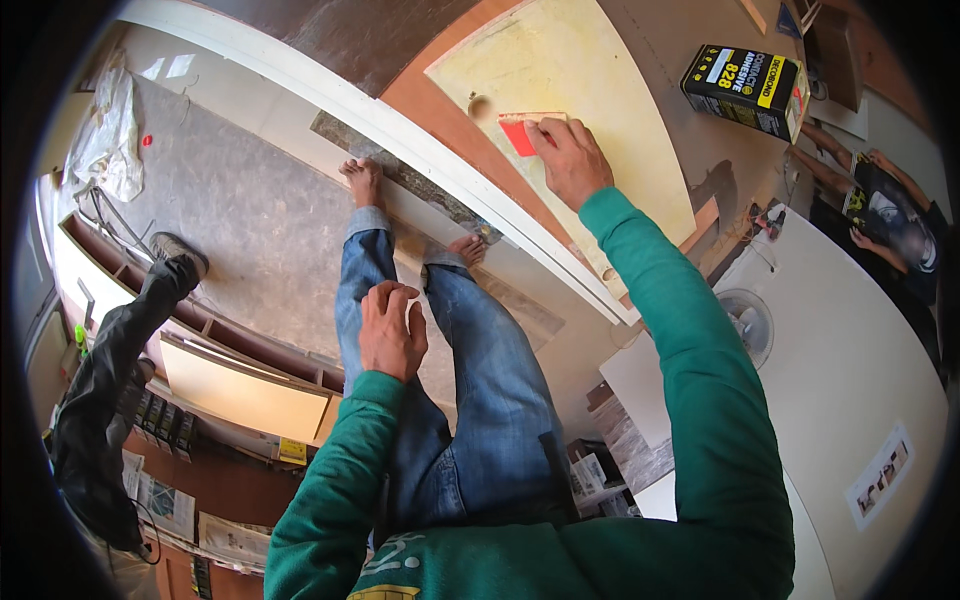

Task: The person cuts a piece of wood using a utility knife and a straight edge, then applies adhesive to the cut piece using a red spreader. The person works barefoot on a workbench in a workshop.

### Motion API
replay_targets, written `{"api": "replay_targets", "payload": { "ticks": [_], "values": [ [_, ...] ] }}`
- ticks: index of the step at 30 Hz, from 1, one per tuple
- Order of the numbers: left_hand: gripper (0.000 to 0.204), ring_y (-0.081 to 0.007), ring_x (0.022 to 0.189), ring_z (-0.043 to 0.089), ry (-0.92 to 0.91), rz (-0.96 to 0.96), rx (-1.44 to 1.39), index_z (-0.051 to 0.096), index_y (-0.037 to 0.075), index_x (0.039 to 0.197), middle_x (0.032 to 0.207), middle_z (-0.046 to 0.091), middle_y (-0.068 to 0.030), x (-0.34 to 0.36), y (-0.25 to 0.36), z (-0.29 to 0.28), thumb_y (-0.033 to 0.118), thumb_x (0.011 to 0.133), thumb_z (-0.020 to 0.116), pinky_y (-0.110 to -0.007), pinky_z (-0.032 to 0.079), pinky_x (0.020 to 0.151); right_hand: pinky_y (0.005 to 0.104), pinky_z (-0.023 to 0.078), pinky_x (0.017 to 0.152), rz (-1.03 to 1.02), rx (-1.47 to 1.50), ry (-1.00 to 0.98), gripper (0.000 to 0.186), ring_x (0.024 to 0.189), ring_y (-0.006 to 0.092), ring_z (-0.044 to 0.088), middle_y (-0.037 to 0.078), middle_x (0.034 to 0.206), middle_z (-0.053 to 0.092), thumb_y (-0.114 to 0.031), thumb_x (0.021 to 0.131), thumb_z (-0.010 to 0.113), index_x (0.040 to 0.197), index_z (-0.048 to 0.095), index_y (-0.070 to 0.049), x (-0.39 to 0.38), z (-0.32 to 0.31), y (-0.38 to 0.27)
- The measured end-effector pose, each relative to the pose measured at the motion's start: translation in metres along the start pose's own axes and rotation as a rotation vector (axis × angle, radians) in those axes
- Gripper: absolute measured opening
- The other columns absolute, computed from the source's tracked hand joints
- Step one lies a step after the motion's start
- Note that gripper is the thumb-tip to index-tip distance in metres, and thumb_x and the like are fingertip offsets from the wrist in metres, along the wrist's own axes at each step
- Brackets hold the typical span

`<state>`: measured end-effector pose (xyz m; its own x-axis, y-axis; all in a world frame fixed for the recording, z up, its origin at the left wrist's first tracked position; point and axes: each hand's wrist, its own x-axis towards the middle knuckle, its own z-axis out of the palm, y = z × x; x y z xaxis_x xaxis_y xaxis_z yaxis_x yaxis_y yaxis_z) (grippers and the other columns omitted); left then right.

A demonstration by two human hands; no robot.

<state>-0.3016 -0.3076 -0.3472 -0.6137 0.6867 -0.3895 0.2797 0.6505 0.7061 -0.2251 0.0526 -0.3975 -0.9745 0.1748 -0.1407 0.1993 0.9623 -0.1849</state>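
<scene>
My right hand (577, 165) pinches a flat red spreader (518, 137) against a pale yellow board (610, 70). The spreader has a pale strip along its upper edge, and my fingers hide part of it. The board has a curved right edge and a brownish round spot (481, 105). My left hand (392, 333) is in front of my knees, its fingers loosely bent and the thumb apart, with nothing visible in it. Under the yellow board lies an orange-brown sheet (432, 100).
A black and yellow adhesive can (745, 90) stands right of the board. A white-edged strip (330, 80) crosses before my feet. At left are another person's leg (120, 350) and a long cabinet frame (215, 330). A second person (893, 215) sits at far right, near a fan (747, 325).
</scene>
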Motion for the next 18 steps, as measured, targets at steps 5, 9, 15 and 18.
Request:
{"api": "replay_targets", "payload": {
  "ticks": [5, 9, 15, 18],
  "values": [
    [0.019, -0.0351, 0.105, 0.059, 0.05, -0.005, -0.052, 0.066, 0.007, 0.103, 0.11, 0.062, -0.0125, -0.044, 0.006, 0.029, 0.0, 0.086, 0.066, -0.044, 0.048, 0.092, 0.0387, 0.052, 0.094, -0.094, 0.096, -0.054, 0.044, 0.106, 0.028, 0.058, 0.004, 0.118, 0.063, -0.001, 0.084, 0.062, 0.126, 0.07, -0.013, -0.048, -0.007, -0.011],
    [0.012, -0.0332, 0.092, 0.065, -0.077, 0.001, -0.166, 0.071, 0.009, 0.102, 0.097, 0.066, -0.0121, -0.079, 0.025, 0.064, 0.004, 0.091, 0.068, -0.041, 0.054, 0.08, 0.0397, 0.053, 0.095, -0.105, -0.002, 0.067, 0.045, 0.109, 0.0265, 0.057, 0.002, 0.115, 0.063, 0.001, 0.082, 0.062, 0.123, 0.072, -0.018, -0.021, -0.015, 0.005],
    [0.01, -0.0324, 0.089, 0.067, -0.121, -0.028, -0.159, 0.071, 0.01, 0.103, 0.092, 0.067, -0.0116, -0.108, 0.029, 0.116, 0.009, 0.094, 0.068, -0.042, 0.055, 0.076, 0.0378, 0.052, 0.102, -0.308, -0.047, -0.042, 0.054, 0.117, 0.0264, 0.055, 0.002, 0.123, 0.061, 0.002, 0.079, 0.064, 0.128, 0.068, -0.02, -0.03, 0.013, 0.032],
    [0.01, -0.0322, 0.089, 0.066, -0.034, -0.058, -0.094, 0.071, 0.009, 0.103, 0.092, 0.066, -0.0116, -0.114, 0.018, 0.122, 0.009, 0.093, 0.068, -0.042, 0.054, 0.077, 0.0368, 0.053, 0.101, -0.333, -0.003, -0.023, 0.057, 0.116, 0.0273, 0.056, 0.001, 0.125, 0.062, 0.004, 0.077, 0.063, 0.129, 0.068, -0.02, -0.063, 0.014, 0.029]
  ]
}}
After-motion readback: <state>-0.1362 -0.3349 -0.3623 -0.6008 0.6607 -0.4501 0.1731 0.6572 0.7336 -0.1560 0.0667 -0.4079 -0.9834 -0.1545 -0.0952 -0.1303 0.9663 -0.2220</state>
